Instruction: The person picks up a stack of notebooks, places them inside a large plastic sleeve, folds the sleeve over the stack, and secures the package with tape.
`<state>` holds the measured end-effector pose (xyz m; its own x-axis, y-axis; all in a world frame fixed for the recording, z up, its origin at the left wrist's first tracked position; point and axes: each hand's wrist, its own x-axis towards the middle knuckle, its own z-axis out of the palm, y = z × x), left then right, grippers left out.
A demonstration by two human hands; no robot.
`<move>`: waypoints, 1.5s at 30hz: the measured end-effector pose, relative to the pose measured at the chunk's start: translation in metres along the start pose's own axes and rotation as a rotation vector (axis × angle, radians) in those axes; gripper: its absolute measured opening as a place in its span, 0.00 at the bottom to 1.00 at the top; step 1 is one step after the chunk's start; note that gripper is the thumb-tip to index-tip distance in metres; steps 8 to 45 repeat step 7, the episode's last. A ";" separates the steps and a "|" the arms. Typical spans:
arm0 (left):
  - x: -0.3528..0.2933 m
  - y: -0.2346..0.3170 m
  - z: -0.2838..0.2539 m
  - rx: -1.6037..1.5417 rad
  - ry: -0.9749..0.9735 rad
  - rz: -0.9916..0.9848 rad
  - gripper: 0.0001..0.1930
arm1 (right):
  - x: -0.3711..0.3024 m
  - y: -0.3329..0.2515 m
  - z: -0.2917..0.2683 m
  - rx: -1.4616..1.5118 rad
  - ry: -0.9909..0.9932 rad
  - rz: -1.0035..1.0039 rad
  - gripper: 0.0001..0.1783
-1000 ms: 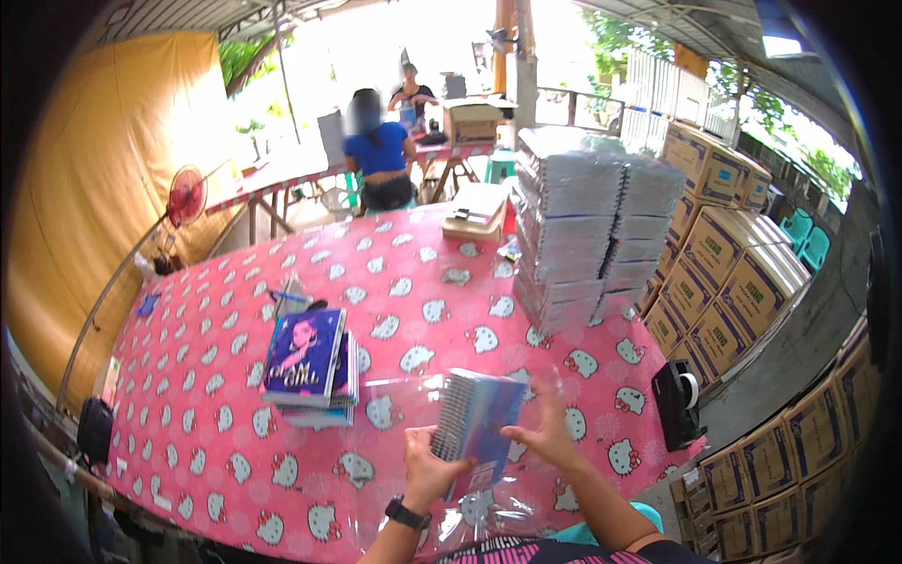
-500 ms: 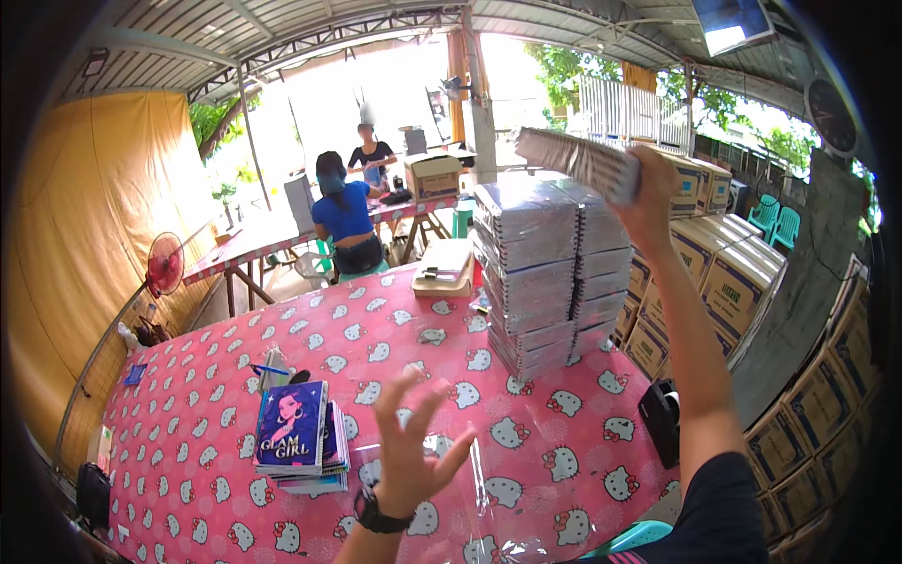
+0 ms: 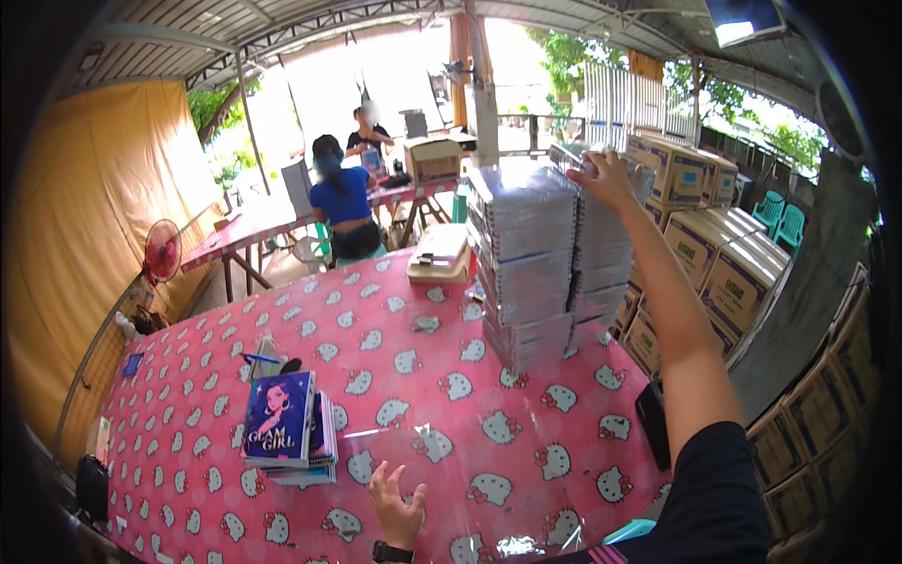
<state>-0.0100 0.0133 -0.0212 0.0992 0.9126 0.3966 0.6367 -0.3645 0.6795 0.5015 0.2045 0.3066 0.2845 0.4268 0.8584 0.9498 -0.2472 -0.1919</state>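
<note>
My right hand [image 3: 609, 180] rests on top of the right-hand column of plastic-wrapped spiral notebooks [image 3: 601, 246], its fingers spread over the uppermost pack. Close beside it on the left stands another tall column of wrapped notebooks [image 3: 524, 244], spiral edges showing. My left hand [image 3: 396, 503] hovers over the near part of the table, open with fingers apart and holding nothing. To its left lies a short pile of notebooks [image 3: 282, 418] with a purple illustrated cover on top. A blue pen [image 3: 260, 358] is just behind that pile.
A pink patterned cloth covers the table [image 3: 376, 329]. A cardboard tray [image 3: 440, 256] with papers sits at its far edge. Stacked cartons [image 3: 719, 268] stand at the right, a black object [image 3: 650, 423] at the table's right edge. Two people work at another table beyond; a red fan [image 3: 163, 246] stands left.
My right hand has lowered the wrapped notebook pack onto the right column and loosened its fingers over it. My left hand has drawn back toward the near edge.
</note>
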 end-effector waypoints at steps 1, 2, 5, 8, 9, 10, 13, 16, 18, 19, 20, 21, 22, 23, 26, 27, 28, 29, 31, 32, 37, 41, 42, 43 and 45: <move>-0.014 -0.007 0.007 0.096 -0.039 -0.048 0.29 | -0.008 -0.006 0.006 -0.096 0.051 0.010 0.29; -0.026 -0.012 0.012 0.192 -0.072 -0.095 0.31 | -0.014 -0.016 0.007 -0.190 0.107 0.024 0.29; -0.060 -0.023 0.025 0.337 -0.288 -0.177 0.36 | -0.006 -0.015 0.005 0.021 0.003 0.080 0.28; -0.081 -0.029 0.027 0.313 -0.314 -0.214 0.38 | -0.005 -0.002 0.014 0.212 -0.054 0.003 0.27; -0.081 -0.029 0.027 0.313 -0.314 -0.214 0.38 | -0.005 -0.002 0.014 0.212 -0.054 0.003 0.27; -0.081 -0.029 0.027 0.313 -0.314 -0.214 0.38 | -0.005 -0.002 0.014 0.212 -0.054 0.003 0.27; -0.081 -0.029 0.027 0.313 -0.314 -0.214 0.38 | -0.005 -0.002 0.014 0.212 -0.054 0.003 0.27; -0.081 -0.029 0.027 0.313 -0.314 -0.214 0.38 | -0.005 -0.002 0.014 0.212 -0.054 0.003 0.27; -0.081 -0.029 0.027 0.313 -0.314 -0.214 0.38 | -0.005 -0.002 0.014 0.212 -0.054 0.003 0.27; -0.081 -0.029 0.027 0.313 -0.314 -0.214 0.38 | -0.005 -0.002 0.014 0.212 -0.054 0.003 0.27; -0.081 -0.029 0.027 0.313 -0.314 -0.214 0.38 | -0.005 -0.002 0.014 0.212 -0.054 0.003 0.27; -0.081 -0.029 0.027 0.313 -0.314 -0.214 0.38 | -0.005 -0.002 0.014 0.212 -0.054 0.003 0.27; -0.081 -0.029 0.027 0.313 -0.314 -0.214 0.38 | -0.005 -0.002 0.014 0.212 -0.054 0.003 0.27; -0.081 -0.029 0.027 0.313 -0.314 -0.214 0.38 | -0.005 -0.002 0.014 0.212 -0.054 0.003 0.27; -0.081 -0.029 0.027 0.313 -0.314 -0.214 0.38 | -0.005 -0.002 0.014 0.212 -0.054 0.003 0.27; -0.081 -0.029 0.027 0.313 -0.314 -0.214 0.38 | -0.005 -0.002 0.014 0.212 -0.054 0.003 0.27; -0.081 -0.029 0.027 0.313 -0.314 -0.214 0.38 | -0.005 -0.002 0.014 0.212 -0.054 0.003 0.27; -0.081 -0.029 0.027 0.313 -0.314 -0.214 0.38 | -0.005 -0.002 0.014 0.212 -0.054 0.003 0.27; -0.081 -0.029 0.027 0.313 -0.314 -0.214 0.38 | -0.005 -0.002 0.014 0.212 -0.054 0.003 0.27; -0.081 -0.029 0.027 0.313 -0.314 -0.214 0.38 | -0.005 -0.002 0.014 0.212 -0.054 0.003 0.27; -0.081 -0.029 0.027 0.313 -0.314 -0.214 0.38 | -0.005 -0.002 0.014 0.212 -0.054 0.003 0.27; -0.081 -0.029 0.027 0.313 -0.314 -0.214 0.38 | -0.005 -0.002 0.014 0.212 -0.054 0.003 0.27; -0.081 -0.029 0.027 0.313 -0.314 -0.214 0.38 | -0.005 -0.002 0.014 0.212 -0.054 0.003 0.27; -0.081 -0.029 0.027 0.313 -0.314 -0.214 0.38 | -0.005 -0.002 0.014 0.212 -0.054 0.003 0.27; -0.081 -0.029 0.027 0.313 -0.314 -0.214 0.38 | -0.005 -0.002 0.014 0.212 -0.054 0.003 0.27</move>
